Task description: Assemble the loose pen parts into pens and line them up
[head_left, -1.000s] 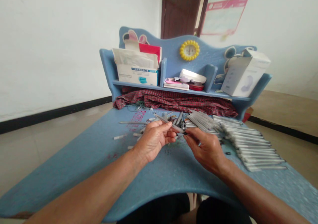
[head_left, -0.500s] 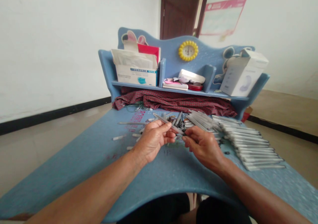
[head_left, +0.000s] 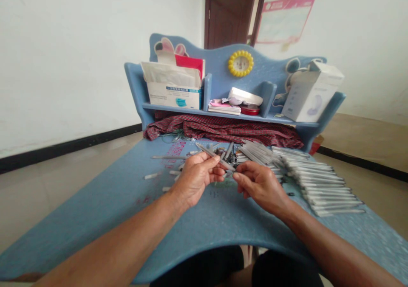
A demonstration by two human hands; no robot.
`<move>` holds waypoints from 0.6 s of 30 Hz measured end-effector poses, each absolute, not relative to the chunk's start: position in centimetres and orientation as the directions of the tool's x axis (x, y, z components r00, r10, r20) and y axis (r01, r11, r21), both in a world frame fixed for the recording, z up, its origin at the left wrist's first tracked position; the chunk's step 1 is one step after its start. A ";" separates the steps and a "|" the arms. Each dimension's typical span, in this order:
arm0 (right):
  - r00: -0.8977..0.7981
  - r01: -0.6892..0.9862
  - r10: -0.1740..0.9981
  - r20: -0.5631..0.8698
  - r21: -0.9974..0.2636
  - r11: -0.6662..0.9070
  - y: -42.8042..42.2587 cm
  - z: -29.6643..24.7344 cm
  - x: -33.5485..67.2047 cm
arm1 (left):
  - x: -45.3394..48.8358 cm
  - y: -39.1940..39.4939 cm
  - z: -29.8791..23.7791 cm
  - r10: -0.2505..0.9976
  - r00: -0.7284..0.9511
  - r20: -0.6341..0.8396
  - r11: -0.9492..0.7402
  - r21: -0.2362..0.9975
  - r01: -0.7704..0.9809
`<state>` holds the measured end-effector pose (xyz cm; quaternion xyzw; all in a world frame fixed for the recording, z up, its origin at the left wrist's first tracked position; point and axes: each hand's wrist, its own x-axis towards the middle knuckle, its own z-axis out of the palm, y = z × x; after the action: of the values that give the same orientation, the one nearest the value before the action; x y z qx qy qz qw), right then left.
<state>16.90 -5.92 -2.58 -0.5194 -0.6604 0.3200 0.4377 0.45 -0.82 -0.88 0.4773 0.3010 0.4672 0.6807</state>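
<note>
My left hand [head_left: 200, 174] pinches a slim translucent pen barrel [head_left: 206, 150] between thumb and fingers, its far end pointing up and left. At the barrel's near, dark end, my right hand [head_left: 256, 181] has thumb and forefinger closed; whether they grip the barrel or a small black part on it I cannot tell. Behind the hands lies a jumble of loose pen parts [head_left: 228, 150], partly covered by my fingers. Right of them is a heap of clear barrels [head_left: 258, 152], and beyond it a stack of pens with dark ends [head_left: 325, 189].
A blue table [head_left: 105, 219] carries a shelf with a mask box [head_left: 174, 96], a white carton [head_left: 304, 94] and a red round tin [head_left: 250, 110]. Red checked cloth [head_left: 219, 128] lies beneath the shelf. A short white piece [head_left: 151, 175] lies at left, a small black piece [head_left: 290, 194] at right.
Both hands keep nearly the same place on the pen barrel. The right fingers have shifted slightly at its dark end, and the view has moved a little.
</note>
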 end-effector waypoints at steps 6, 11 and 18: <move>-0.126 0.311 0.981 0.149 -0.933 0.182 -5.9 -2.2 16.7 | 0.5 -0.8 -0.8 0.918 0.395 0.042 0.101 0.937 -0.333; -0.094 0.251 0.985 0.145 -0.954 0.165 -5.9 -2.2 16.7 | 0.5 -0.9 -0.8 0.916 0.397 0.046 0.093 0.942 -0.324; -0.107 0.220 0.989 0.102 -0.968 0.124 -5.8 -2.2 16.7 | 0.5 -0.8 -1.0 0.916 0.396 0.065 0.074 0.943 -0.325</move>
<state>16.73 -5.81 -2.21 -0.5001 -0.6045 0.4336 0.4433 0.46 -0.78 -1.03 0.4989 0.2961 0.4628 0.6703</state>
